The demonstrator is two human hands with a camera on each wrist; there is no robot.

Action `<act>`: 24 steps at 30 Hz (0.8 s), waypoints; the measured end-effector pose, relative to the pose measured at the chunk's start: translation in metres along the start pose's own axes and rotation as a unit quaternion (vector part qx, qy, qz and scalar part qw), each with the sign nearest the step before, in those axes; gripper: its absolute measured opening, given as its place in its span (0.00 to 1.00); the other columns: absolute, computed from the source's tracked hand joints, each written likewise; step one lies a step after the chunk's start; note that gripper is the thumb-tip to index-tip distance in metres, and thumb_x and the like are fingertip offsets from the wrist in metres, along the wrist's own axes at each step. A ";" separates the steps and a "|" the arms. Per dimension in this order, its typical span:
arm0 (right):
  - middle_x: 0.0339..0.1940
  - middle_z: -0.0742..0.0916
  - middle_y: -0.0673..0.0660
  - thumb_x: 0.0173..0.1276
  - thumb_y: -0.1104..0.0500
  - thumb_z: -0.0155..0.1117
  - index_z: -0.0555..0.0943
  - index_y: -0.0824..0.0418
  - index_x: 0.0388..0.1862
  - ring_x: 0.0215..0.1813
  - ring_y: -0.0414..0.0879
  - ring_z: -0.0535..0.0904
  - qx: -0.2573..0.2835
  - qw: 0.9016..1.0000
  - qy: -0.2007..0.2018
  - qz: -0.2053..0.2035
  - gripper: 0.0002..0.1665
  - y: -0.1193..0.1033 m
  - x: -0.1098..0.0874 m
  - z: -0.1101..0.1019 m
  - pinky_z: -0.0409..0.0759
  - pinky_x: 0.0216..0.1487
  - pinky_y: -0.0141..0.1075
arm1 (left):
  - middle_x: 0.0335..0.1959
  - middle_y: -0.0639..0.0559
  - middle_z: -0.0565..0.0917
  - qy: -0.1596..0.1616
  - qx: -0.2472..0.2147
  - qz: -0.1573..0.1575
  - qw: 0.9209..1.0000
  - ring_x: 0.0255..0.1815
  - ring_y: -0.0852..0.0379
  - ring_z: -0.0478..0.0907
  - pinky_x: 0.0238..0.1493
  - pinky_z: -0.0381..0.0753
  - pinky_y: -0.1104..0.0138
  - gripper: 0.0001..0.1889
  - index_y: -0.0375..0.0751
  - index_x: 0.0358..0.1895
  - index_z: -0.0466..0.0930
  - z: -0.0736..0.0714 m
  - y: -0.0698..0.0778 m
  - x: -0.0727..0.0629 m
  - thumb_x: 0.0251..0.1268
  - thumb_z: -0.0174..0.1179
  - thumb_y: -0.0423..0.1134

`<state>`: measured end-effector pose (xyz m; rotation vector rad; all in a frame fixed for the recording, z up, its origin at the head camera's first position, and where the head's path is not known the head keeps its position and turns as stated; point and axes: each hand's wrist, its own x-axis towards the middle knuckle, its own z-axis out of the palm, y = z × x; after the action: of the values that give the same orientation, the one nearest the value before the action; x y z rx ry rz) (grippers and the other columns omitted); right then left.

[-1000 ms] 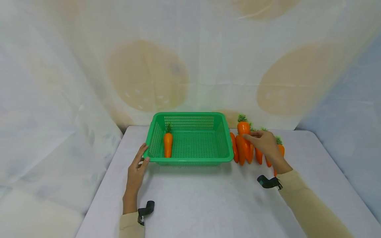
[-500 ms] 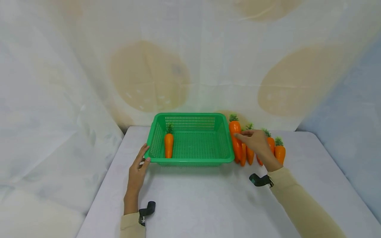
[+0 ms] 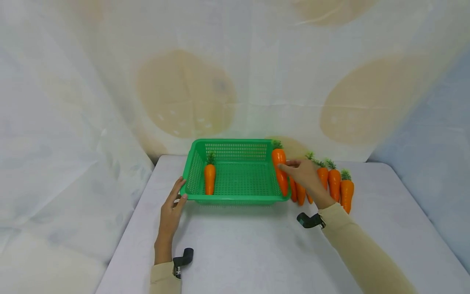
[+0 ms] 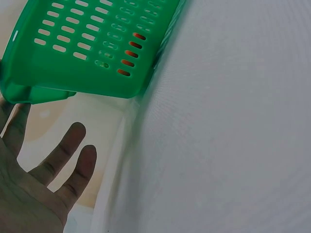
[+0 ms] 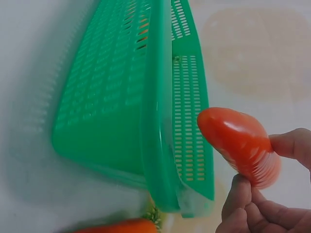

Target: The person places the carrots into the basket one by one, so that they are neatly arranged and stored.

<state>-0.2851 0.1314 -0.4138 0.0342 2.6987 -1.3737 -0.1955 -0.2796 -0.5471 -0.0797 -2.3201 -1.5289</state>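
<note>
In the head view, a green plastic basket (image 3: 240, 197) stands at the back of the table with one orange carrot (image 3: 209, 179) lying inside on the left. My left hand (image 3: 170, 216) holds the basket's front left corner, thumb and fingers at the rim; the left wrist view shows two other fingers (image 4: 73, 141) stretched out below. My right hand (image 3: 302, 175) pinches a glossy carrot (image 3: 280, 169) by its body between thumb and fingertips. This carrot has its green leafy top toward the back and overlaps the basket's right rim; in the right wrist view its tip (image 5: 209, 121) points toward the basket.
Several more carrots (image 3: 334, 183) lie in a row right of the basket, some partly hidden by the right hand. A fabric backdrop (image 3: 257, 81) rises behind the white table (image 3: 242, 249). Another carrot (image 5: 116, 227) shows at the bottom of the right wrist view.
My right hand has carried the carrot leftward from over the row to the basket's right rim, uncovering carrots at the right. My left hand has stayed at the basket corner.
</note>
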 end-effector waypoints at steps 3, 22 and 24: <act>0.56 0.84 0.63 0.65 0.35 0.67 0.81 0.64 0.59 0.55 0.56 0.78 0.002 1.000 -0.004 0.001 0.38 -0.001 0.003 0.006 0.77 0.55 0.48 | 0.78 0.66 0.59 0.000 -0.004 0.006 1.000 0.54 0.52 0.73 0.46 0.75 0.70 0.26 0.62 0.76 0.63 0.000 -0.002 0.000 0.80 0.51 0.43; 0.55 0.85 0.62 0.65 0.37 0.68 0.82 0.64 0.58 0.55 0.57 0.79 -0.009 1.000 -0.016 -0.006 0.37 -0.013 0.012 0.033 0.79 0.55 0.50 | 0.79 0.54 0.60 -0.011 -0.014 0.004 1.000 0.53 0.52 0.73 0.46 0.75 0.68 0.25 0.49 0.76 0.64 -0.006 0.031 -0.004 0.80 0.51 0.40; 0.56 0.84 0.62 0.65 0.37 0.69 0.82 0.65 0.58 0.56 0.57 0.79 -0.006 1.000 -0.015 -0.004 0.36 -0.015 0.013 0.036 0.78 0.56 0.50 | 0.78 0.52 0.60 -0.012 -0.013 0.007 1.000 0.53 0.52 0.73 0.46 0.75 0.68 0.25 0.46 0.76 0.65 -0.008 0.040 -0.005 0.80 0.51 0.39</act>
<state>-0.2963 0.0927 -0.4244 0.0005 2.6849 -1.3486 -0.1789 -0.2691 -0.5111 -0.1222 -2.3141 -1.5600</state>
